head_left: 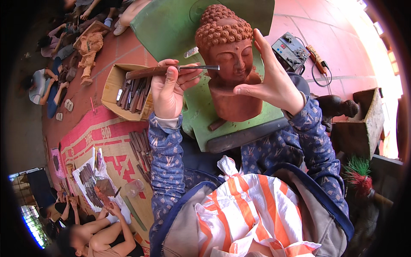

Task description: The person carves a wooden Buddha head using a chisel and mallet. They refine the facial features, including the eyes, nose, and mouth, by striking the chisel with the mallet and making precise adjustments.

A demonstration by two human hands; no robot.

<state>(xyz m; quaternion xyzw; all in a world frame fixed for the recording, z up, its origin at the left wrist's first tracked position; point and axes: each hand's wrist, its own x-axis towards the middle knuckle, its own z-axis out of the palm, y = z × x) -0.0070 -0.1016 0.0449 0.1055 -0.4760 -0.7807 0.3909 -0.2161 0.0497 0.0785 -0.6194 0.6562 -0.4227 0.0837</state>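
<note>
One wooden-handled chisel [143, 73] and one reddish-brown carved head [231, 60] are in view, with one pale carved figure [89, 51] and one dark carved figure [338, 106]. There is one cardboard box [108, 101], holding more than five tools [135, 96], too overlapped for an exact count. I count one electric box [289, 49], one power strip [316, 59], one wooden crate [361, 132], one clear tub [134, 186], one brush [358, 173] and two pale sandals [68, 105]. Other people [43, 85] number at least three.

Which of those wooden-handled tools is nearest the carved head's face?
The wooden-handled tool in the left fingers: its metal blade points right, toward the reddish head. The tools in the cardboard box lie bunched together, farther away.
</note>
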